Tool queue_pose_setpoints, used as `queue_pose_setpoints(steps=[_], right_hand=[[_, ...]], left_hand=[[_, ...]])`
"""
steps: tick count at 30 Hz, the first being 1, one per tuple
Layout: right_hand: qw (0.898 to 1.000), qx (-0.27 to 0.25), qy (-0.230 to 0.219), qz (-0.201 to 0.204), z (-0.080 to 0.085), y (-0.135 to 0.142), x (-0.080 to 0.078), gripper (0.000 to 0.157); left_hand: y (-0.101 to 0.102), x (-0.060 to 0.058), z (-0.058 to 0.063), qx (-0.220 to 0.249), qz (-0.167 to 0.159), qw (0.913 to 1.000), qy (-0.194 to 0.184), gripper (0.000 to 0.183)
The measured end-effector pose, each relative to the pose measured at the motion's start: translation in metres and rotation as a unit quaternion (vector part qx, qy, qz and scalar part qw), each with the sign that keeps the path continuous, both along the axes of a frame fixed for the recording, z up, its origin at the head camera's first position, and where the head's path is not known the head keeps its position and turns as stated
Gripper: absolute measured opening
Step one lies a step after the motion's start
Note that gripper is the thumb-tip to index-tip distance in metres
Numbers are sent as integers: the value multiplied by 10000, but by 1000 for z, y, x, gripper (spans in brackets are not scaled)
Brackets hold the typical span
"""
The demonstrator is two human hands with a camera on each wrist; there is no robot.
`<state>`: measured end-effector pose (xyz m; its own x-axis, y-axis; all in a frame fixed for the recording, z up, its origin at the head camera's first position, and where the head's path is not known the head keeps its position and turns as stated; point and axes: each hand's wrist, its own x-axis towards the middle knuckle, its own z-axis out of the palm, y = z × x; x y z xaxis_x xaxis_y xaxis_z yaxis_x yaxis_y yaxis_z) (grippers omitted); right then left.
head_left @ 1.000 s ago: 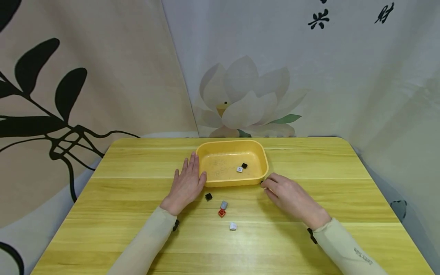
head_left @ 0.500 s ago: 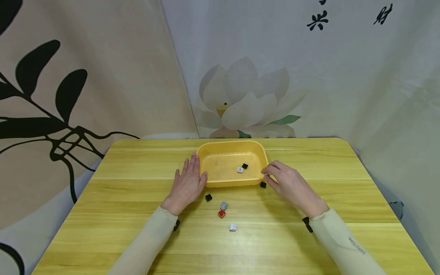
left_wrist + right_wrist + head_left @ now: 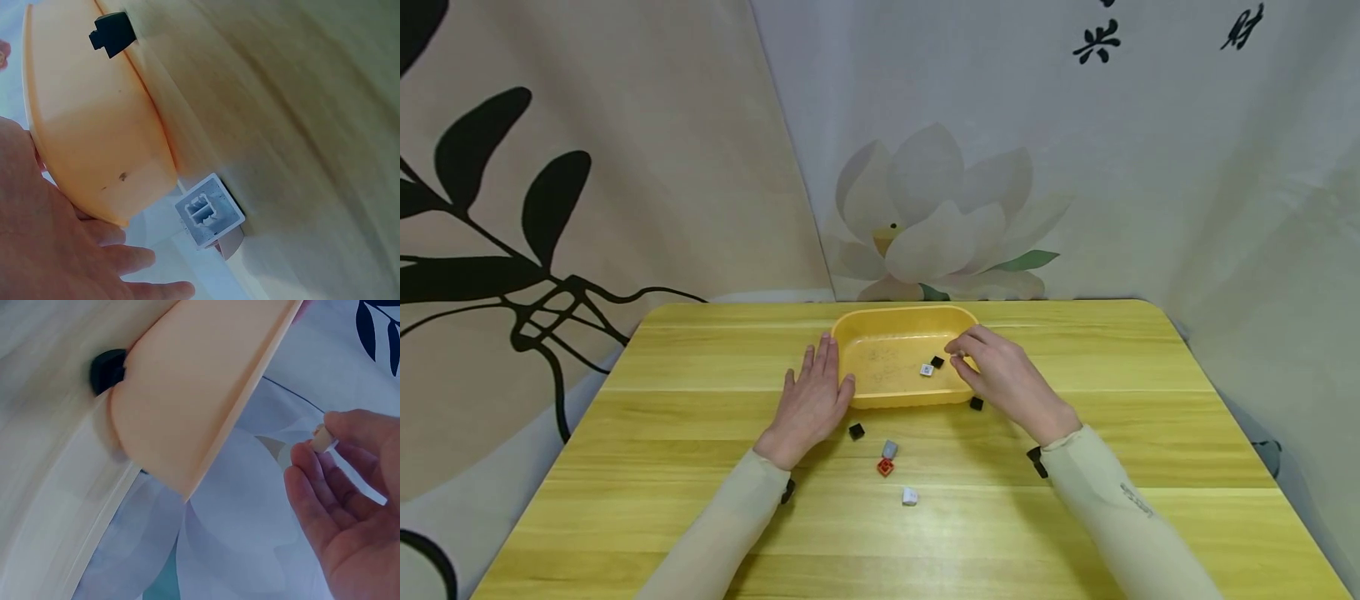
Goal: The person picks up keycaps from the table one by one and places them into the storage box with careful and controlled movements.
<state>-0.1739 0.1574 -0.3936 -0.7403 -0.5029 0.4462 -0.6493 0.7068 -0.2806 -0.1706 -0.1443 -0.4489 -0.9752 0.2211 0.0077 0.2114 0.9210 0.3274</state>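
My left hand (image 3: 808, 404) lies with straight fingers along the left side of a yellow plastic tray (image 3: 880, 400). Over the tray's right end, my right hand (image 3: 1007, 375) pinches a small whitish keycap (image 3: 323, 439) between thumb and fingertips, above the rim. Inside the tray sit a white keycap (image 3: 927, 370) and a black keycap (image 3: 937, 362), side by side. On the table in front are a black keycap (image 3: 857, 431), a grey keycap (image 3: 890, 449) touching a red keycap (image 3: 885, 467), and a white keycap (image 3: 910, 497). Another black keycap (image 3: 977, 403) lies outside the tray's near right corner.
The wooden table (image 3: 1112, 350) extends to both sides of the tray. A printed curtain (image 3: 1150, 167) with a lotus and dark leaves hangs behind the table's back edge.
My right hand has moved up and left from the tray's near right corner to above its right end, carrying the whitish keycap. The black keycap there came into view. My left hand stays put.
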Motion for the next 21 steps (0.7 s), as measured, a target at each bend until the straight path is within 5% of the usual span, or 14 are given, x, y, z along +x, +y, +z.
queue_pose_setpoints(steps=[11,21], right_hand=[[10000,-51,-35,27,-1,-20,-10,14],[9983,-92,-567,-122,-9,-41,-18,19]], left_hand=[[0,-1,0,-17,32,10000,-17,70],[0,-1,-1,13,34,10000,-23,70]])
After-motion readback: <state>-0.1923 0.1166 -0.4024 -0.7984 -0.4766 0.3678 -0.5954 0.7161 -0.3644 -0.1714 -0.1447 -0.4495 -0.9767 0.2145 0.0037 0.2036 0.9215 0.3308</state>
